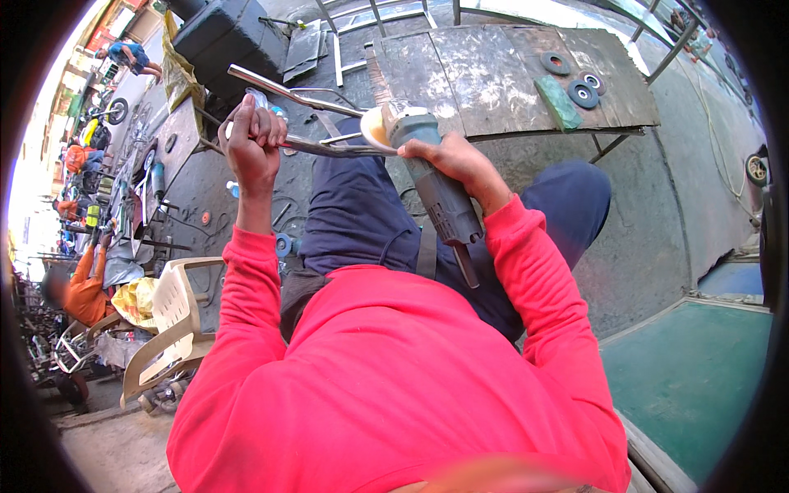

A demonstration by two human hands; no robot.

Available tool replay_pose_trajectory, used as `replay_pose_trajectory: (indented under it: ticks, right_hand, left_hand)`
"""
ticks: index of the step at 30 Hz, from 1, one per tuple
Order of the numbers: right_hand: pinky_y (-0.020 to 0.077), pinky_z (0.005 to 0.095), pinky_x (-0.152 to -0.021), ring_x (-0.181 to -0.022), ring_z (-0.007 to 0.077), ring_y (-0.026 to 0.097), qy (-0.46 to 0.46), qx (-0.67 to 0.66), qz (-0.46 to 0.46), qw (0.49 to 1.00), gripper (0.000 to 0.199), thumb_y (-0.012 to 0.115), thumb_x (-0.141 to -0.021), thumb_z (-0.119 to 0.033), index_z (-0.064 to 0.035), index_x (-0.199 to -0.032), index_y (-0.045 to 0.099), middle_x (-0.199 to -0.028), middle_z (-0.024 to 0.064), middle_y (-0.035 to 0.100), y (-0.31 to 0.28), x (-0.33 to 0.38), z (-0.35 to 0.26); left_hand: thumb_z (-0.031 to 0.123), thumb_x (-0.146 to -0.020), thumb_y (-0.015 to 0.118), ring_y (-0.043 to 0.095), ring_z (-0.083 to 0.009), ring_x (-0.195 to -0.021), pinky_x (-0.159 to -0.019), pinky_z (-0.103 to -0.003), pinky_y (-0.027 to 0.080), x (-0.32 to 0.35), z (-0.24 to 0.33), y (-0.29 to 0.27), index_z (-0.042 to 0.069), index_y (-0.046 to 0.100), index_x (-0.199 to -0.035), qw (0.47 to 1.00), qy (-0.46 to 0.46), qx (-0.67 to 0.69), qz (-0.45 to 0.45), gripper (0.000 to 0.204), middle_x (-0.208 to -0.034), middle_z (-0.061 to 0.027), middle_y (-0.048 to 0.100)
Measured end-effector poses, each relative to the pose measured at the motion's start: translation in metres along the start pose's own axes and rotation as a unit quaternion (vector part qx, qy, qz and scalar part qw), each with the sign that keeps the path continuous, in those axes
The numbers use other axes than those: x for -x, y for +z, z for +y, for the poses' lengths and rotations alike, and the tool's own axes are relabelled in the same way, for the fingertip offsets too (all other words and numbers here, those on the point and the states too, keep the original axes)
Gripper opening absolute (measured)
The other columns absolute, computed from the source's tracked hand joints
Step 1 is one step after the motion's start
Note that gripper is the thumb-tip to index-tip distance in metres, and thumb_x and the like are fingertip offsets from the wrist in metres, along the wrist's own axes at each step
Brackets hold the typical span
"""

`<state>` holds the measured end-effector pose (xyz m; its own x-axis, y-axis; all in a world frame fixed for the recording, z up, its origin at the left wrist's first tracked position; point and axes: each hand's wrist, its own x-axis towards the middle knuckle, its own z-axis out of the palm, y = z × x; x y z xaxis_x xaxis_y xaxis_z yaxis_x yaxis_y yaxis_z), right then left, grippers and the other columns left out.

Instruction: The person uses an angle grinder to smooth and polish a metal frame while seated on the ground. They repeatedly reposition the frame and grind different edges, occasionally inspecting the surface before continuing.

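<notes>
My left hand (253, 138) is closed around one end of a bent, shiny metal tube frame (345, 150), whose two arms run to the right. My right hand (460, 170) wraps round the head end of a grey angle grinder (444, 201), thumb on top. The grinder's pale round buffing wheel (376, 130) sits against or just over the tube near its right end; whether they touch I cannot tell. Below, the grinder's rear end and a dark bar or handle point down toward my lap.
Ahead stands a low wooden-topped table (501, 74) with several discs (583, 94) and a green block (557, 103). A dark box (226, 45) is at the upper left. A beige plastic chair (177, 316) is left of me. Farther left, people in orange (86, 287) sit among tools.
</notes>
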<state>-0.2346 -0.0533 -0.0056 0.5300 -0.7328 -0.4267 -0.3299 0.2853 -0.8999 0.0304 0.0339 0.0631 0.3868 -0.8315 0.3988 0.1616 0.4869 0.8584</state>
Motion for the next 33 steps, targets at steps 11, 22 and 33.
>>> replay_pose_trajectory:
  ticks: [11,22,33]
  right_hand:
    - [0.0499,0.0323,-0.059,-0.064,0.0199,0.061,-0.042,0.012,-0.067,0.997,0.064,0.078,-0.063,-0.046,0.0081,-0.095,0.066,-0.082,0.0129,0.066,0.017,-0.005,-0.004]
    - [0.0487,0.029,-0.066,-0.069,0.0162,0.061,-0.062,-0.028,-0.088,0.994,0.054,0.076,-0.066,-0.045,-0.0008,-0.096,0.069,-0.082,0.0094,0.066,0.022,-0.001,-0.02]
    - [0.0471,0.0311,-0.052,-0.059,0.0187,0.061,0.014,-0.041,-0.03,0.999,0.058,0.077,-0.065,-0.049,0.0008,-0.092,0.067,-0.076,0.0095,0.064,-0.014,-0.009,0.006]
  left_hand:
    - [0.015,-0.099,0.046,0.025,-0.0098,-0.038,-0.042,-0.028,0.028,-0.005,0.001,-0.001,0.011,0.033,-0.056,0.997,-0.012,0.006,-0.075,0.045,-0.046,0.0013,0.027]
    - [0.018,-0.099,0.045,0.027,-0.01,-0.038,-0.041,-0.027,0.027,-0.055,0.001,-0.002,0.011,0.033,-0.057,0.976,-0.076,-0.02,-0.202,0.044,-0.046,0.0015,0.027]
    - [0.021,-0.098,0.048,0.028,-0.01,-0.039,-0.042,-0.027,0.029,-0.097,0.001,-0.023,0.013,0.033,-0.059,0.98,-0.086,0.006,-0.181,0.043,-0.046,0.0015,0.029]
